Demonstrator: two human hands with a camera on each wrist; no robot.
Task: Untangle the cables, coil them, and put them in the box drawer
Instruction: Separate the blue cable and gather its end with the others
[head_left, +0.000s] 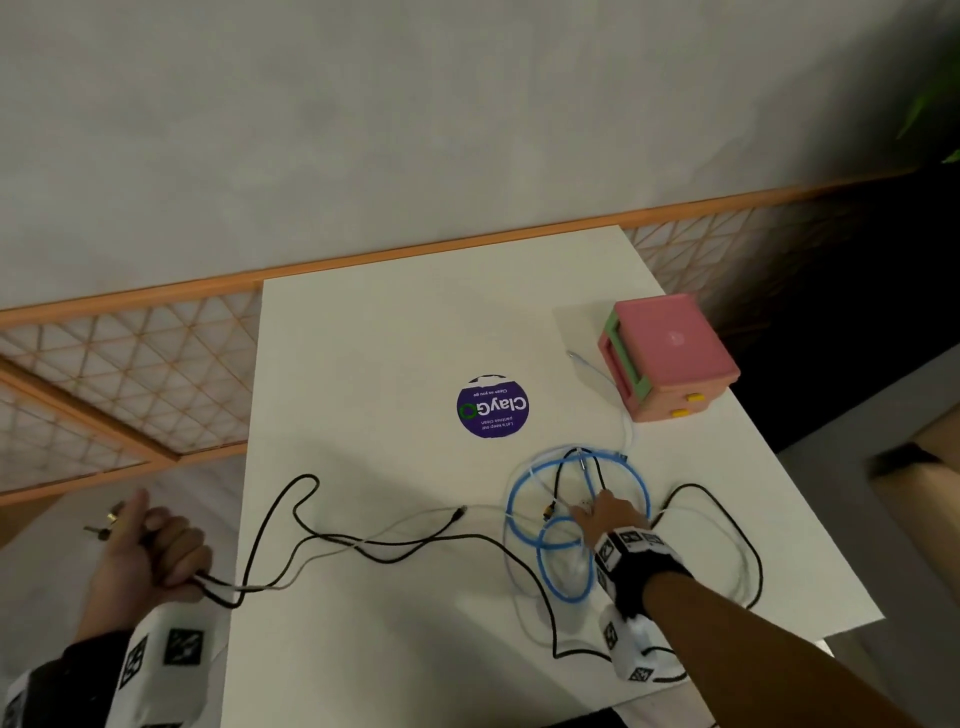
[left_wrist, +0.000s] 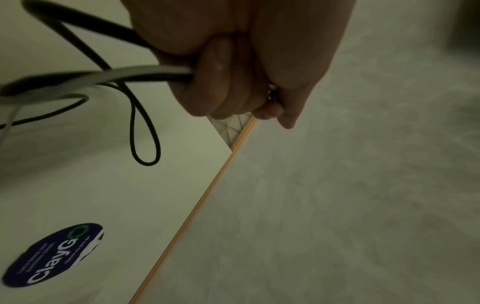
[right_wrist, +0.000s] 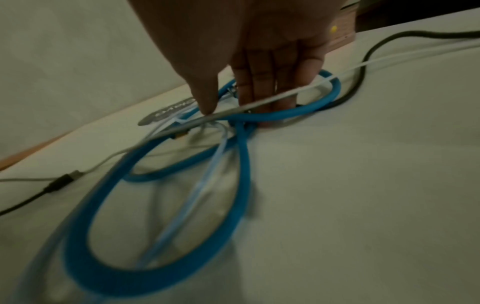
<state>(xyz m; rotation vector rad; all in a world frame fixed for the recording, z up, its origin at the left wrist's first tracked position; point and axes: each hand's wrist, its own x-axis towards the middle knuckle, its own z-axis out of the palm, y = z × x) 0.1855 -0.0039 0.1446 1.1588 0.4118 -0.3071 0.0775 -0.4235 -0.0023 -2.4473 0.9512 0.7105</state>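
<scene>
Black and grey strands clamped in the fisted left hand (head_left: 156, 551), off the table (head_left: 395, 332) edge at 8 o'clock. From there, black cable (head_left: 270, 525) and grey cable (head_left: 410, 525) trailing right across the tabletop. At 4 o'clock, blue cable (head_left: 566, 561) looped in a tangle, pinned under straight fingers of the right hand (head_left: 613, 514), flat and gripping nothing. At 2 o'clock, pink box (head_left: 670, 353), drawers closed. Light, limp, likely to snag at crossings; best taken near a plug end, fed out loop by loop.

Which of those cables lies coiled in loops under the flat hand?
The blue cable: it loops beneath the right hand, unlike the black cable and the white one trailing to the left hand.
</scene>
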